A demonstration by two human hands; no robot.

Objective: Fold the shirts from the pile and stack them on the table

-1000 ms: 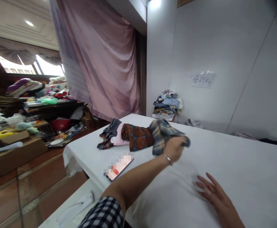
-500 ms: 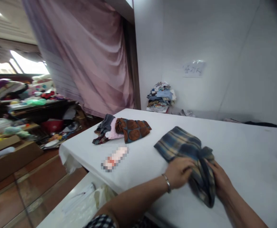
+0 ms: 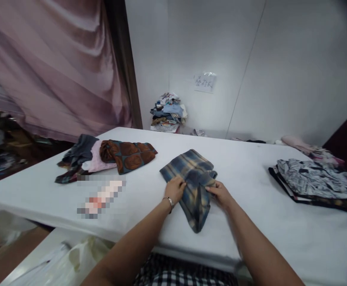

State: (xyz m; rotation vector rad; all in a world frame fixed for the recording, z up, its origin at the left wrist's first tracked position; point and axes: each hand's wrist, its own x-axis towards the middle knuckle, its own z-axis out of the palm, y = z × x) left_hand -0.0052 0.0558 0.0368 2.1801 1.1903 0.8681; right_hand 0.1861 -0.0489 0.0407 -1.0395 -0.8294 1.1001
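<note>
A blue and tan plaid garment (image 3: 191, 169) lies on the white-covered table (image 3: 245, 238) in front of me, its near end hanging toward me in a loose point. My left hand (image 3: 175, 190), with a bracelet at the wrist, is closed on the garment's left edge. On the opposite edge, my right hand (image 3: 220, 194) pinches the cloth between thumb and fingers. To the left lie a brown patterned cloth (image 3: 134, 155), a pink cloth (image 3: 97, 159) and a dark grey cloth (image 3: 82, 149), bunched together.
Folded clothes topped by a black-and-white print (image 3: 316, 180) lie at the right. A blurred-out item (image 3: 102, 198) is at the front left. A tall clothes pile (image 3: 169, 113) stands beyond the table by the wall, under a paper sign (image 3: 205, 82). Plastic bags (image 3: 78, 258) sit below the table edge.
My view has swung right, bringing the folded clothes at the right into sight. Both hands still grip the plaid garment, whose near part is now spread flatter on the table.
</note>
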